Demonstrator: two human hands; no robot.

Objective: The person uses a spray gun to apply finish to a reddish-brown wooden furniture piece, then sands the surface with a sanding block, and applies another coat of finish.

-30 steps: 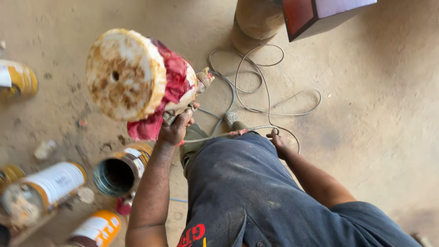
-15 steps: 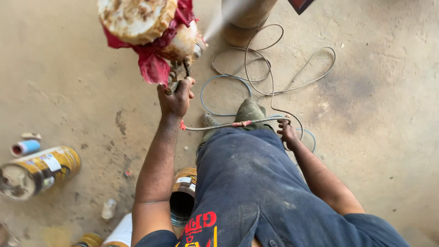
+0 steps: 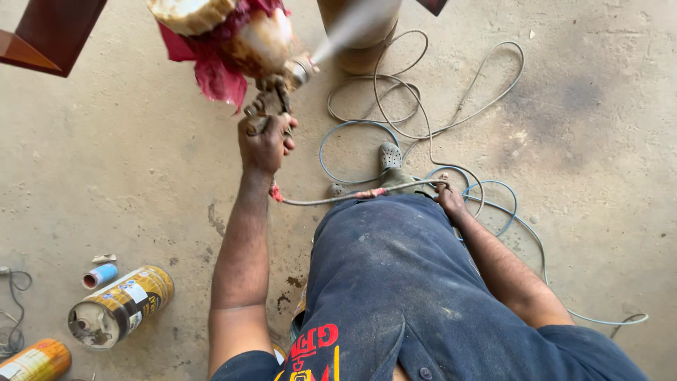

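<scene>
On the concrete floor at lower left lies a dented round metal tin with a yellow, black and white label (image 3: pixel 121 306), tipped on its side. Beside it rests a small blue-and-white labelled roll (image 3: pixel 100 275). An orange-labelled can (image 3: pixel 34 360) lies in the corner.

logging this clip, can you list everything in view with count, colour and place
spray gun: 1, grimy, top centre, spraying up right
cup: 1, cream and rusty, on the gun, red rag wrapped around it
hose: 1, grey, from gun across to right hand
cables: loops, grey and blue, floor upper right
cans: 2, yellow and dark, lying lower left
small roll: 1, blue and white, by the cans
panel: 1, red-brown, top left corner
post: 1, tan, top centre, in the spray
shoe: 1, grey, centre
left hand: grip on the gun handle
right hand: holds the hose
</scene>
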